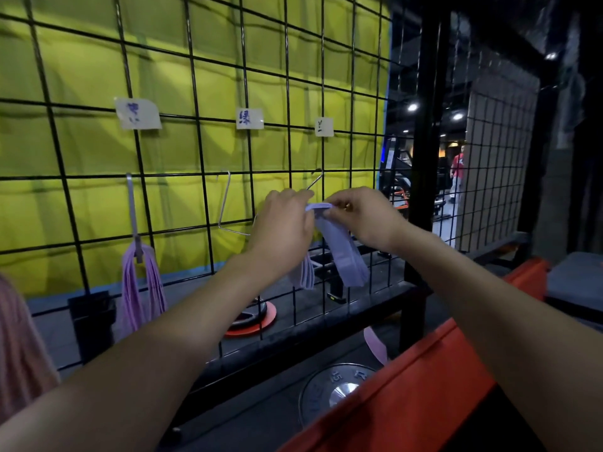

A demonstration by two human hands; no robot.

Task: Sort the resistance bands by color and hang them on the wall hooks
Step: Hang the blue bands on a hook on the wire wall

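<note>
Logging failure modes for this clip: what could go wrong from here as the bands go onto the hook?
1. Both hands, left and right, pinch only the top of the stacked blue bands; a loop could slip out and drop.
2. The right hook is thin and partly hidden behind the hands; some loops may miss it.
3. The middle hook sits close by, so a mix-up is possible.

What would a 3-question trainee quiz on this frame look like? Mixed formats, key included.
1. True or false: the left hook already carries pink bands.
2. Which hands hold the lavender bands? A) left hand only B) right hand only C) both
3. Fill in: the middle hook holds ____ bands.

Key: 1 true; 2 C; 3 no
</note>
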